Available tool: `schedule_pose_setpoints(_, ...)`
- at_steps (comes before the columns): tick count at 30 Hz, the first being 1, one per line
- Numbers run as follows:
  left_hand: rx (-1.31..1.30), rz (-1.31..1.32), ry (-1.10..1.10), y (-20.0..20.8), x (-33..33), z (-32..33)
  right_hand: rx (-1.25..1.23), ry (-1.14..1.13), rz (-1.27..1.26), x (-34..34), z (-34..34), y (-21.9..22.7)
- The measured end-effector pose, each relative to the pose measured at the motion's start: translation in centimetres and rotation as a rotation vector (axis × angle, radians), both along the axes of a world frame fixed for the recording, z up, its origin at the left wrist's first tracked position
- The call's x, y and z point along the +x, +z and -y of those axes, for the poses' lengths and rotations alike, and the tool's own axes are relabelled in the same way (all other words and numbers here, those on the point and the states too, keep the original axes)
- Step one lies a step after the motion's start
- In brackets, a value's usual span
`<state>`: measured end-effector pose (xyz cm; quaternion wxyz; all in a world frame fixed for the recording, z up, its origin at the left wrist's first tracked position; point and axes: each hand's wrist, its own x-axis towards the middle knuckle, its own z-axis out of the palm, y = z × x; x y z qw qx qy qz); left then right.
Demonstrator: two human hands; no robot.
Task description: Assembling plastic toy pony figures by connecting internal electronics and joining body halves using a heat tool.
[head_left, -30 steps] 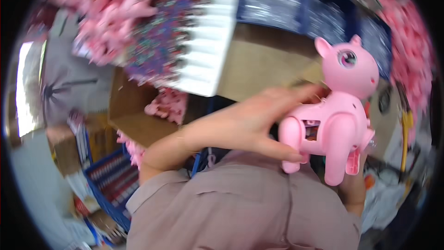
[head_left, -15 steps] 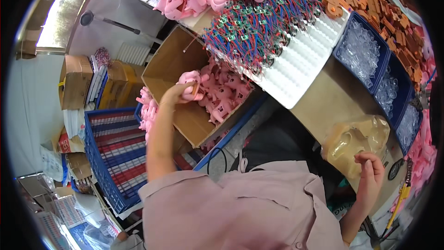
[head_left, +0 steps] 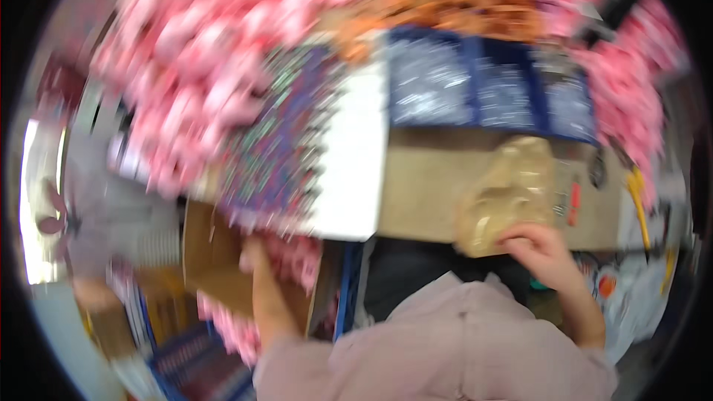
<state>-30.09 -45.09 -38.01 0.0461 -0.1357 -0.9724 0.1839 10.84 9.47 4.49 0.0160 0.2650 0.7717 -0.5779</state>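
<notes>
while the right hand (head_left: 541, 249) bends its fingers over the near right corner of the amber plastic mould (head_left: 509, 197), blur hides whether they pinch it or merely touch it. the mould lies on the tan tabletop (head_left: 420, 186), to the right of the white tray (head_left: 353, 156) and apart from it, its near end at the tabletop's front edge. bare surface lies open between tray and mould, and a mostly clear strip runs along the mould's right side. its long axis goes front to back, the far end pointing away from the tray's side, leaning right. left of the tray and nearer, the left hand (head_left: 254, 251) is inside the cardboard box (head_left: 202, 241), at the pink toys (head_left: 298, 256); i cannot tell whether it grasps one. wired parts (head_left: 276, 141) cover the tray's left side; blue bins (head_left: 473, 93) stand right of its far end.
</notes>
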Motion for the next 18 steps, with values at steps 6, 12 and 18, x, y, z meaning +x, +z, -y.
schedule_pose_setpoints(6, -0.198, 0.18, 0.093, 3.7, 5.6, -2.6, 0.189, 0.012, -0.119, 1.4, -1.4, -1.9)
schedule_pose_setpoints(12, -0.763, 0.638, 0.117, 7.4, 6.5, 0.4, 0.436, -0.411, -0.172, -1.2, -12.5, -1.2)
schedule_pose_setpoints(18, 0.539, 0.049, 0.26, 12.3, 4.0, -4.3, 1.079, -0.357, 0.193, -10.9, -32.2, 0.2)
